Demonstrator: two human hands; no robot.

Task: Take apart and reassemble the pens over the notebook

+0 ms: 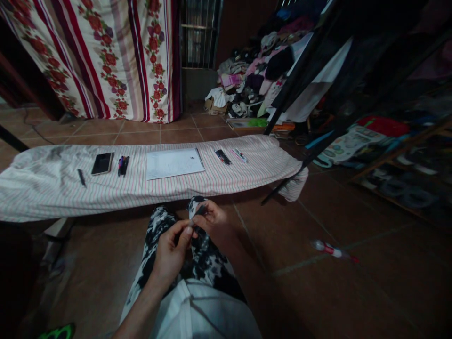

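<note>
Above my lap, my left hand [175, 246] pinches the near end of a small dark object [200, 210]. My right hand [212, 220] has its fingers closed round the same object, close to the left fingertips. What the object is cannot be made out. Beyond my knees, a spiral notebook [173, 164] lies open on a striped cloth [155, 190]. To its left are a bunch of pens [123, 166], a phone [102, 163] and one dark pen [81, 177]. On its right lie a dark bundle [222, 157] and some light-coloured pens [240, 156].
A bottle [332, 250] lies on the tiled floor at the right. Dark metal bars [293, 176] rise at the cloth's right end. A floral curtain [106, 56] hangs behind, beside a heap of clothes [261, 70]. Shelves [406, 160] stand at the far right.
</note>
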